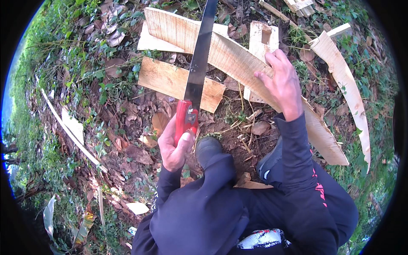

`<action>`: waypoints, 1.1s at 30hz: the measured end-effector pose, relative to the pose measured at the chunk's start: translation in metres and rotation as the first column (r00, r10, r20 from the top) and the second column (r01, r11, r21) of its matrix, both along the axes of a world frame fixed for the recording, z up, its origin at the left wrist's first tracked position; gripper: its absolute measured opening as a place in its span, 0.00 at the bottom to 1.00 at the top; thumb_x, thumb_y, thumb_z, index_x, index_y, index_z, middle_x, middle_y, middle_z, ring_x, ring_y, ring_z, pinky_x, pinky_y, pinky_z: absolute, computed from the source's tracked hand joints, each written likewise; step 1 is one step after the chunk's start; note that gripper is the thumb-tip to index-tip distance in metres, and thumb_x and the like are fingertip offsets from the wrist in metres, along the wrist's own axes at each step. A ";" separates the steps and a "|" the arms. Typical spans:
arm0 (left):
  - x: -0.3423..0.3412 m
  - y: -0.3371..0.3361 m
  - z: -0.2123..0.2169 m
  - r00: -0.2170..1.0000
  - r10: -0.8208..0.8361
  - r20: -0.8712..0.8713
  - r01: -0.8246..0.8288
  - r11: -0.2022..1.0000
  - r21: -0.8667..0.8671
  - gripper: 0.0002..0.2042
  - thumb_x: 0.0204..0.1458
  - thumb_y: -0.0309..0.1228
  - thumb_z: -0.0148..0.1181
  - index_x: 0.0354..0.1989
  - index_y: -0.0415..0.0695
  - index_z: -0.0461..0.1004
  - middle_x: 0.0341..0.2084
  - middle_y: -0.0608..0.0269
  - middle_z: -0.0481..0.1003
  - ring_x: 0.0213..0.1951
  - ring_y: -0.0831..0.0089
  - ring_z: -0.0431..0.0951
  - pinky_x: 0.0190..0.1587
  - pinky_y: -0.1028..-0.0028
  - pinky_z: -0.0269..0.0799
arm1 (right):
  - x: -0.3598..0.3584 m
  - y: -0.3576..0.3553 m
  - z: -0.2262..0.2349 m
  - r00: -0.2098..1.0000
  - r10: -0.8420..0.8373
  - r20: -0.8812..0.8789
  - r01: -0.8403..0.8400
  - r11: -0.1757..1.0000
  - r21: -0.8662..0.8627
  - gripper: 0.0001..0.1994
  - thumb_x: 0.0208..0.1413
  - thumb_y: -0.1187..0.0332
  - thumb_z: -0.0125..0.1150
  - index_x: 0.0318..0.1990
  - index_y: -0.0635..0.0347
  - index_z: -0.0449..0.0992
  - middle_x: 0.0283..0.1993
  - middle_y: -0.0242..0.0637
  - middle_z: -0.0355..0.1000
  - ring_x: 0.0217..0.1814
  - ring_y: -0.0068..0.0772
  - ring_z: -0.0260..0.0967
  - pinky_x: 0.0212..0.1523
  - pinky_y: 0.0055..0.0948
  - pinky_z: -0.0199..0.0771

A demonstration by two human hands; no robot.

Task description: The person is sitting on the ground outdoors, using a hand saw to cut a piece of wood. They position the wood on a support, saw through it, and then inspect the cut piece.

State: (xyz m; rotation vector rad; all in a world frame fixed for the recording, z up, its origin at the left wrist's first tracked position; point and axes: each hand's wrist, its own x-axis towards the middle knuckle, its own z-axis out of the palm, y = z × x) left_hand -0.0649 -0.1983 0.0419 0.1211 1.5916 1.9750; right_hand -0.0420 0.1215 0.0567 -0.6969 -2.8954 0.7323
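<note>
A handsaw point(200, 57) with a dark toothed blade points away from me, its red handle wrapped in my left hand point(172, 148). Beneath the blade, a long curved plank point(238, 61) with rough saw marks runs from the far left to the near right. Over that plank is my right hand point(282, 85), thumb and fingers apart and slightly bent, gripping nothing; whether the fingertips touch the wood I cannot tell. A short flat board point(163, 76) lies on the ground, partly covered by the blade. Under the plank rests a pale wood piece with a rectangular hole point(257, 42).
Another curved wood strip point(346, 80) lies at the right. Far off at the top is a bundle of cut wood point(301, 6). A thin pale strip point(70, 131) lies on the left among leaves and vines. My dark shoes point(208, 151) stand close to the plank.
</note>
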 end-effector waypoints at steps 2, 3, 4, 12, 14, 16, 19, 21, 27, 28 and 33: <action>0.007 -0.010 -0.011 0.998 0.020 -0.052 -0.016 0.997 0.081 0.32 0.61 0.33 0.59 0.69 0.28 0.57 0.22 0.68 0.71 0.20 0.84 0.66 0.25 0.82 0.60 | -0.001 -0.019 0.014 1.000 -0.008 -0.018 0.007 1.000 -0.025 0.13 0.48 0.74 0.69 0.41 0.61 0.74 0.41 0.42 0.69 0.47 0.48 0.72 0.45 0.44 0.72; 0.011 -0.014 -0.010 0.997 0.040 -0.063 -0.035 0.996 0.078 0.34 0.62 0.39 0.60 0.68 0.27 0.57 0.22 0.68 0.71 0.20 0.83 0.66 0.25 0.82 0.60 | -0.003 -0.025 0.017 0.999 -0.012 -0.030 0.011 0.999 -0.037 0.12 0.48 0.76 0.67 0.41 0.61 0.74 0.41 0.42 0.69 0.46 0.48 0.72 0.45 0.44 0.72; 0.014 -0.016 -0.010 0.996 0.051 -0.069 -0.044 0.993 0.109 0.34 0.62 0.39 0.60 0.68 0.26 0.57 0.21 0.68 0.71 0.19 0.83 0.66 0.24 0.81 0.61 | -0.002 -0.027 0.014 0.996 -0.009 -0.086 0.009 1.000 0.009 0.12 0.48 0.78 0.65 0.41 0.61 0.74 0.40 0.42 0.69 0.46 0.49 0.72 0.44 0.44 0.72; -0.002 -0.006 -0.005 0.990 -0.018 -0.138 0.017 1.000 -0.004 0.28 0.66 0.37 0.55 0.66 0.27 0.62 0.23 0.67 0.73 0.24 0.82 0.70 0.29 0.80 0.67 | -0.009 -0.022 0.001 0.987 -0.011 -0.162 0.019 0.998 0.053 0.12 0.50 0.81 0.57 0.43 0.59 0.75 0.39 0.43 0.72 0.42 0.53 0.73 0.42 0.46 0.74; -0.005 -0.001 -0.001 0.979 -0.057 -0.193 0.038 0.994 -0.103 0.26 0.66 0.36 0.54 0.66 0.29 0.64 0.25 0.65 0.76 0.26 0.83 0.71 0.30 0.82 0.67 | -0.009 -0.022 -0.001 0.979 -0.002 -0.206 0.004 1.000 0.009 0.13 0.51 0.80 0.56 0.44 0.58 0.75 0.40 0.42 0.73 0.42 0.52 0.74 0.41 0.46 0.74; -0.003 0.011 -0.009 0.960 -0.047 -0.277 0.016 0.993 -0.113 0.27 0.67 0.32 0.53 0.68 0.26 0.59 0.28 0.66 0.76 0.24 0.87 0.67 0.30 0.82 0.65 | -0.008 -0.018 0.001 0.979 0.028 -0.203 -0.023 0.999 0.029 0.12 0.56 0.74 0.58 0.47 0.56 0.78 0.41 0.41 0.76 0.42 0.50 0.76 0.41 0.44 0.76; -0.006 0.027 -0.003 0.953 -0.060 -0.299 0.019 0.990 -0.139 0.26 0.66 0.34 0.55 0.67 0.29 0.62 0.28 0.66 0.76 0.23 0.87 0.67 0.28 0.83 0.62 | -0.007 -0.014 -0.002 0.976 0.037 -0.214 -0.031 0.999 0.030 0.10 0.60 0.68 0.60 0.47 0.55 0.80 0.42 0.41 0.77 0.40 0.49 0.76 0.40 0.41 0.77; -0.008 0.036 -0.001 0.944 -0.072 -0.323 0.026 0.989 -0.147 0.25 0.66 0.34 0.55 0.66 0.29 0.63 0.27 0.67 0.75 0.23 0.87 0.66 0.27 0.84 0.62 | -0.007 -0.012 -0.003 0.968 0.055 -0.245 -0.045 0.998 0.045 0.10 0.61 0.63 0.61 0.47 0.54 0.81 0.42 0.40 0.78 0.39 0.48 0.77 0.40 0.40 0.77; -0.016 0.059 0.000 0.904 -0.128 -0.407 0.044 0.977 -0.210 0.21 0.64 0.29 0.56 0.65 0.37 0.68 0.40 0.55 0.81 0.30 0.81 0.77 0.35 0.78 0.73 | -0.007 -0.008 -0.009 0.968 0.043 -0.247 -0.025 0.997 0.078 0.11 0.61 0.61 0.62 0.46 0.54 0.82 0.40 0.40 0.80 0.35 0.47 0.78 0.37 0.39 0.78; -0.017 0.063 0.000 0.899 -0.136 -0.416 0.049 0.976 -0.214 0.21 0.64 0.28 0.56 0.65 0.37 0.68 0.43 0.52 0.82 0.32 0.79 0.79 0.37 0.76 0.75 | -0.007 -0.007 -0.009 0.964 0.046 -0.260 -0.025 0.996 0.083 0.11 0.61 0.61 0.63 0.45 0.55 0.82 0.39 0.41 0.80 0.35 0.47 0.78 0.36 0.39 0.78; -0.021 0.080 -0.003 0.887 -0.142 -0.439 0.058 0.978 -0.199 0.21 0.63 0.27 0.56 0.65 0.37 0.68 0.43 0.51 0.82 0.31 0.79 0.79 0.37 0.77 0.75 | -0.005 0.000 -0.012 0.951 0.048 -0.305 -0.015 0.994 0.109 0.10 0.60 0.62 0.64 0.42 0.57 0.83 0.37 0.44 0.81 0.34 0.47 0.79 0.36 0.39 0.78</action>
